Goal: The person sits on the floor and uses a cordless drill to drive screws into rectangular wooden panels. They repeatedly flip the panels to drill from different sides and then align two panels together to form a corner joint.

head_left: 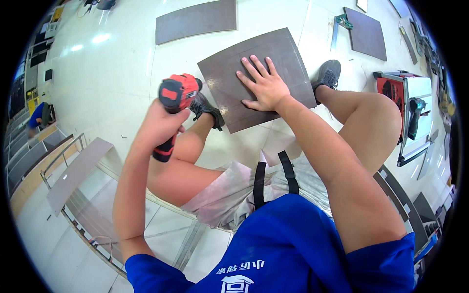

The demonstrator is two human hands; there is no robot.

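My left hand (pixel 161 122) is wrapped round the handle of a red and black cordless drill (pixel 179 93), held up in the air left of the board. Which bit it carries, if any, I cannot make out. My right hand (pixel 267 89) lies flat with fingers spread on a grey-brown board (pixel 288 61). The board is tilted in front of my feet, between my two dark shoes. Its lower side and what supports it are hidden.
A second grey-brown board (pixel 195 23) lies on the floor ahead, and another board (pixel 367 34) far right beside a green clamp (pixel 343 21). Right of my knee, a green and black drill (pixel 416 117) sits on a white-topped stand (pixel 415 93). A metal-framed rack (pixel 80 176) stands at left.
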